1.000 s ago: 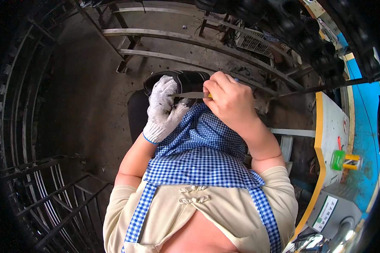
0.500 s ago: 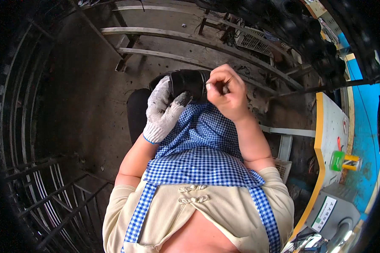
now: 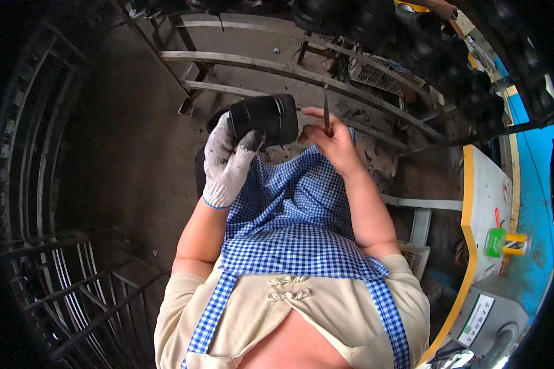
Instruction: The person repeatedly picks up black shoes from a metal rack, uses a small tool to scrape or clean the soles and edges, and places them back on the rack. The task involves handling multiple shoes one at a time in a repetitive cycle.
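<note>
A black leather shoe (image 3: 263,120) is held up in front of my apron, lying sideways. My left hand (image 3: 226,154), in a white knit glove with a blackened thumb tip, is wrapped round the shoe's left part. At the shoe's right end, my bare right hand (image 3: 332,138) holds a slim, dark, pointed tool (image 3: 326,104) that stands up between the fingers. Its fingertips are close to a small whitish piece (image 3: 306,121) at that end of the shoe; whether they pinch it I cannot tell.
Metal rack rails (image 3: 240,59) cross the floor ahead, and dark frames (image 3: 80,301) stand at the left. Rows of black shoes (image 3: 375,27) hang over the upper right. A yellow-edged white bench (image 3: 483,197) at the right bears a green jar (image 3: 494,242) and a grey machine (image 3: 492,313).
The shoe and my gloved hand have shifted slightly left and up. My right fingers have opened from a tight curl and now point the tool upward beside the shoe's end.
</note>
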Motion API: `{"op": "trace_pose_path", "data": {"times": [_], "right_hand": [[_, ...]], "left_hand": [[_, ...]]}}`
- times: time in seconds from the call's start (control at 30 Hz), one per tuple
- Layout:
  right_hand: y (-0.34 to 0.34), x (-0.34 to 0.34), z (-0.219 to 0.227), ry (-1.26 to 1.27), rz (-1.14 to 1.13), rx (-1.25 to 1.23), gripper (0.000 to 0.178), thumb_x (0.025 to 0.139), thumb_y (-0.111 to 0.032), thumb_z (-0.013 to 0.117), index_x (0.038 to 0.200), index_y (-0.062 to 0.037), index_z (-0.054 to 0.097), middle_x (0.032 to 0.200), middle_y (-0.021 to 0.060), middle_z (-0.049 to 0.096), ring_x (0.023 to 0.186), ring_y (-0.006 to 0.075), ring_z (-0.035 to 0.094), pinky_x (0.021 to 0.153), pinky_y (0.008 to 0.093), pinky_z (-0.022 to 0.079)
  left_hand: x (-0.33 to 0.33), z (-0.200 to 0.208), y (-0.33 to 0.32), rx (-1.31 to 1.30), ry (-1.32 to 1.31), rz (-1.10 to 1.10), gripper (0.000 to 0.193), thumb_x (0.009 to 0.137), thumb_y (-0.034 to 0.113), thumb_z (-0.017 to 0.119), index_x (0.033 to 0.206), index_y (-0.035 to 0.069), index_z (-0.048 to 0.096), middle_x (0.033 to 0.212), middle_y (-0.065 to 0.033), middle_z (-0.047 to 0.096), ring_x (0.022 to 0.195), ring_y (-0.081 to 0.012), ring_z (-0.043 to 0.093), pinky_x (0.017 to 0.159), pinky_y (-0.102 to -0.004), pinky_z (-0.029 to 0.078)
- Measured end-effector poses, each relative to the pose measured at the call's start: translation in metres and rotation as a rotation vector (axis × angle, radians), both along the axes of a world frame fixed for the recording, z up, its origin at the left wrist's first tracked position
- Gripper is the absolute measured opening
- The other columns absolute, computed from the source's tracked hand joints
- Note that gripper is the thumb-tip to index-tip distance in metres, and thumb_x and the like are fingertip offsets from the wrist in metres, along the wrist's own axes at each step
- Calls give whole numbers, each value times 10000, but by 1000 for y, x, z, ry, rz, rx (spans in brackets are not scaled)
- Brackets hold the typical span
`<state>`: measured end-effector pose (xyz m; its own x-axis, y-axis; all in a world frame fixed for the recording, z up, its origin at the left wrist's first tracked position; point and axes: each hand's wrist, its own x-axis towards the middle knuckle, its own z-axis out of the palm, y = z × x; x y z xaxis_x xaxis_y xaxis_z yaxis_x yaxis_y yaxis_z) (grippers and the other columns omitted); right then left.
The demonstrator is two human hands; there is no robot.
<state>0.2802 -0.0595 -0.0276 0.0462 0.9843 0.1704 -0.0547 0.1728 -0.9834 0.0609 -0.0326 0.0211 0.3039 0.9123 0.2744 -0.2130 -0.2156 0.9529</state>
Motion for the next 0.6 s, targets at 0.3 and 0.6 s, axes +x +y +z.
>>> {"op": "trace_pose_path", "data": {"times": [0.3,0.6], "right_hand": [[2,-38,-23,500,-97,-875,585,882,-646,498,1161,-139,588,883,51,700,516,81,544,362,214,311],[2,-97,-26,425,113,-284,572,877,-325,629,1354,-101,406,1133,78,602,783,120,611,489,232,470]], "left_hand": [[-38,3,17,964,691,-189,409,560,234,774,908,68,637,1011,-119,619,1059,-362,568,1001,-546,407],[-39,-59,-36,-97,-178,193,663,814,-10,695,1386,79,370,1463,-146,357,1287,-243,431,1070,-385,386]]}}
